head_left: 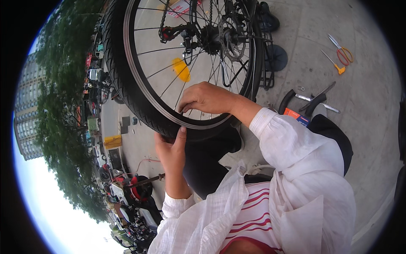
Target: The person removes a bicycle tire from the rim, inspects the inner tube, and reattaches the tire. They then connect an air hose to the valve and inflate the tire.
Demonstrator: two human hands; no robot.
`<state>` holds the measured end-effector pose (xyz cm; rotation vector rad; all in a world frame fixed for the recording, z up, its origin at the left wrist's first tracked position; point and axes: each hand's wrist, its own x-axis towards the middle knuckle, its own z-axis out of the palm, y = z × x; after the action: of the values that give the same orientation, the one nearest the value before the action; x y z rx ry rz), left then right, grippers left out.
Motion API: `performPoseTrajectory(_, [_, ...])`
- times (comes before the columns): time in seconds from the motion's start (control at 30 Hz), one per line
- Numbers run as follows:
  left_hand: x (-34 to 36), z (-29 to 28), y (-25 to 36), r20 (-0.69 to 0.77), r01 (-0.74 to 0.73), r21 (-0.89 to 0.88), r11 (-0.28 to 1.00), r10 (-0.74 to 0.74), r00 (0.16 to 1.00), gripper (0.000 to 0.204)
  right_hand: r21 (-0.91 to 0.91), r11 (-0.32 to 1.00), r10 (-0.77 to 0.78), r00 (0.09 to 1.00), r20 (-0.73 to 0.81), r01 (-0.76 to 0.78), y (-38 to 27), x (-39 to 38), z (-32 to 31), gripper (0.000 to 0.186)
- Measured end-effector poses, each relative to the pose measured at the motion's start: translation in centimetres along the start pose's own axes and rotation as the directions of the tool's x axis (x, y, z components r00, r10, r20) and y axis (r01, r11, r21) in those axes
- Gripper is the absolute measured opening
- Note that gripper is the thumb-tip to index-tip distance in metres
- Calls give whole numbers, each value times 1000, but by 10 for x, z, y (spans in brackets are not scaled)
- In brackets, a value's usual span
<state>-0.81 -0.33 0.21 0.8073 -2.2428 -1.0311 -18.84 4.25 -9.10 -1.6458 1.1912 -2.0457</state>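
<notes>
Hands at a bicycle wheel, near to far. The left hand (pixel 170 153) is wrapped part-way round the near edge of the tire (pixel 122 72), thumb on the sidewall and fingers behind the tread; this grip appears firm. The right hand (pixel 207 99) reaches inside the rim (pixel 146 91), fingers curled and thumb close to the fingertips; whether this grip has hold of anything cannot be told. The wheel is before the person's knees, with its sprockets (pixel 208 39) and brake disc (pixel 230 42) at the center. The tire is probably grippy and somewhat pliable, the rim stiff; the thin spokes (pixel 158 49) would likely bend under side load, making tire and rim together the sounder hold. Beyond, on the concrete ground (pixel 368 106), lie black-handled tools (pixel 315 101), then a yellow-handled screwdriver (pixel 338 68) and scissors (pixel 344 55). Farther off are parked motorbikes (pixel 139 211), trees (pixel 63 106) and a tall building (pixel 29 106).
</notes>
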Motion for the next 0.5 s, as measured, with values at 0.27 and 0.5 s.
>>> performPoseTrajectory(0.27, [6,9,-19,-27,-131,84,988,134,991,37,-71,996,54,997,-52,-57,-6,-7,6,12])
performPoseTrajectory(0.5, [8,16,-31,-100,-216,-135,967,204,974,32,-232,971,-100,803,-588,-49,-21,-36,41,12])
